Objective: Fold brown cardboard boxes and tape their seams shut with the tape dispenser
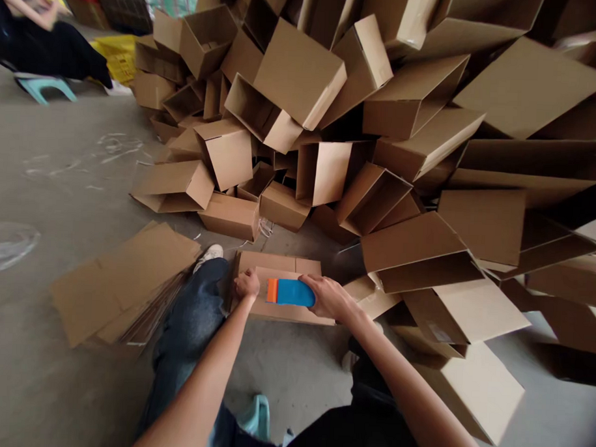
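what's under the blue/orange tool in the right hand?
Under the blue and orange tool lies a cardboard box, which the right hand presses it onto. The left hand grips the box's left edge. The box surface beneath the tool is hidden.

Right hand (329, 295) gripping blue tape dispenser (290, 292) on carton (280, 309)

Head camera looks down, forward, near floor.

Blue-orange tape dispenser (290, 292) atop flat carton (281, 275)
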`<state>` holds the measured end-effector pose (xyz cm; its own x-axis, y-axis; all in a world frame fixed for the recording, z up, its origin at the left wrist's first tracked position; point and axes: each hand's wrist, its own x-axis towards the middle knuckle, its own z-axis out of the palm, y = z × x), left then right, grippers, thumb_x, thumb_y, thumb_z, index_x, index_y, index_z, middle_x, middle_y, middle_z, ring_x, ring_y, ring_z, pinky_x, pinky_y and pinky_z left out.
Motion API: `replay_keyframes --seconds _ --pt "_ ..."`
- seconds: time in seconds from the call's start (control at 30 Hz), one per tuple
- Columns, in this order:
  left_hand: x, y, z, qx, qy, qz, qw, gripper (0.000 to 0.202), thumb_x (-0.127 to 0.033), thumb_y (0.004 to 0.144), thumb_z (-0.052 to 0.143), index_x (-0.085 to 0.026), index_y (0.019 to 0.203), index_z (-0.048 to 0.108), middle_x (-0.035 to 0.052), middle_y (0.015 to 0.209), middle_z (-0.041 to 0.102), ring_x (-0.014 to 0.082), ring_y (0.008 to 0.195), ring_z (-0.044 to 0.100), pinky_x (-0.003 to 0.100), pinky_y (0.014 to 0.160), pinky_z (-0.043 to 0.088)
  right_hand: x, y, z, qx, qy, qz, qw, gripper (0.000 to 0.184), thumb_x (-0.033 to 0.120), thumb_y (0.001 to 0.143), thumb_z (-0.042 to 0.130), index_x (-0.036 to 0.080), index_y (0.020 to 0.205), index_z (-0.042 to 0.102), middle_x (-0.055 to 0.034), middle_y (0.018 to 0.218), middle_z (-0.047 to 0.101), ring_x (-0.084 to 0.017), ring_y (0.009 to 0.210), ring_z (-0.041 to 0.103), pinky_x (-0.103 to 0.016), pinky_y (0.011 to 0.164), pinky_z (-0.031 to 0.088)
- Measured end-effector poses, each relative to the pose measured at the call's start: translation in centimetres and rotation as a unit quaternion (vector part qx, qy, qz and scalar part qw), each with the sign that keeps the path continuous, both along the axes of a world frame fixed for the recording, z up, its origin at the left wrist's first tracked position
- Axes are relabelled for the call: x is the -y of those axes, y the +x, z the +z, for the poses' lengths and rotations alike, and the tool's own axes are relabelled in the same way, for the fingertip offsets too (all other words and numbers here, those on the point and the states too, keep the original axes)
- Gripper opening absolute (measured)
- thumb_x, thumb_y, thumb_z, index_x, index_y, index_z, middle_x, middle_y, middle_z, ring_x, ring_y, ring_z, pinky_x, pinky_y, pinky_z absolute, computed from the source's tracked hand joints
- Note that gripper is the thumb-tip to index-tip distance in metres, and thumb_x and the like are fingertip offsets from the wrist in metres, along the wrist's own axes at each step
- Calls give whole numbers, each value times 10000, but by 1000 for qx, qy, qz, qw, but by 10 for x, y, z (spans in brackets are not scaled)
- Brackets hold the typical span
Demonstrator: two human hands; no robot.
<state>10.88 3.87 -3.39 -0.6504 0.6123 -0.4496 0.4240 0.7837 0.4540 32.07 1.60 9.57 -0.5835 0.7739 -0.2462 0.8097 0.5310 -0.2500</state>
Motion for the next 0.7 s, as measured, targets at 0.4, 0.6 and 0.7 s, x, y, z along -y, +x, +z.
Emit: replay_keyframes --seconds 0.4,0.6,0.7 --pt "-3 1 2 -9 12 13 1000 441 -278 850 362 -15 956 700 263 913 675 333 962 640 376 733 496 32 105 45 -4 37 -37 999 436 183 684 559 224 1115 508 -58 986 621 -203 879 595 -298 742 435" --pt "-2 1 2 -13 16 15 1000 432 -269 844 359 -28 946 702 254 904 679 316 930 653 362 713 497 45 155 62 34 92 -36 995 467 173 692 533 226 1155 500 -66 1017 629 -214 891 607 -315 750 464" --pt "-2 1 5 -15 18 13 1000 425 -270 843 367 -31 951 701 248 913 679 316 932 651 365 723 496 56 195 70 65 127 -47 989 503 186 700 537 227 1198 481 -75 1045 629 -217 896 613 -320 749 478"
